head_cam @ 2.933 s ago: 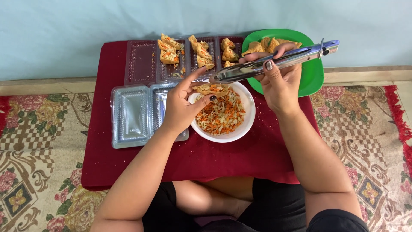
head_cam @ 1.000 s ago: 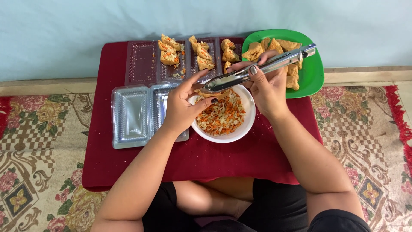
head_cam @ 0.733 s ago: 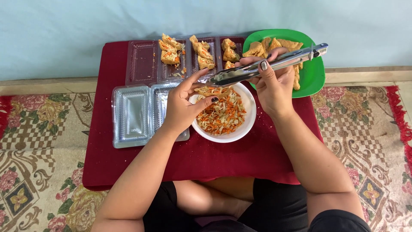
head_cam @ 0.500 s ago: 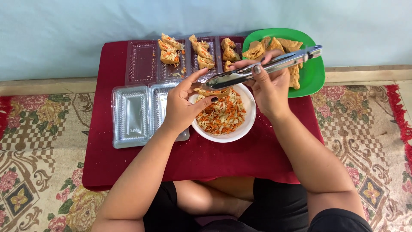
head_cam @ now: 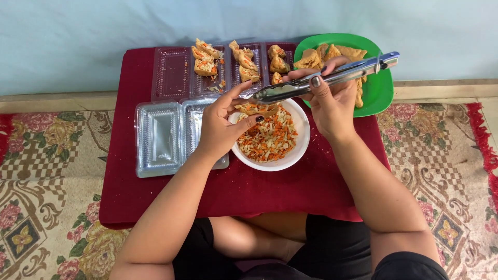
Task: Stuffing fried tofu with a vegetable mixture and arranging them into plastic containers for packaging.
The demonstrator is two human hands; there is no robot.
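The fried tofu pocket, pinched in the left hand above the white bowl of shredded vegetables, could tear or spill filling as the right hand squeezes metal tongs into it, soiling the red-clothed tabletop on a patterned carpet.

Shiny metal tongs, glossy clear plastic trays, matt red cloth.

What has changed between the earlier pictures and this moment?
Little. The right hand lowered the metal tongs slightly, tips toward the fried piece that the left hand keeps over the white bowl. Both grips, the trays and the green plate stayed put.
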